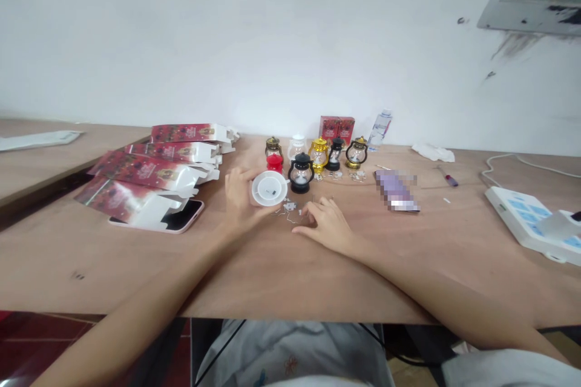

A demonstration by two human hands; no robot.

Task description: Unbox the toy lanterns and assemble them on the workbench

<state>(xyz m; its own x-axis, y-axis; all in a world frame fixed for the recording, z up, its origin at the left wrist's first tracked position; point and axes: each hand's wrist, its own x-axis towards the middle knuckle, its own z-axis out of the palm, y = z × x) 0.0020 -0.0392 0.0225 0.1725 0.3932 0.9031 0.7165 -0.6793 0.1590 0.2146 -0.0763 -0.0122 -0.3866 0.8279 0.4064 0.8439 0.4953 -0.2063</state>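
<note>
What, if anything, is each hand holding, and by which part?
The left hand holds a white, round, plastic-looking piece by its outer edge. Whether the right hand pinches anything cannot be told.

Loose bits too small to tell; power strip cropped.

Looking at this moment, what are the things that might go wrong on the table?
The left hand holds the white round piece close to the black lantern; a bump might tip the lantern.

Small loose pieces lie near the right hand, so a careless sweep could scatter them.

A flat box partly covers a phone; moving one may drag the other.
</note>
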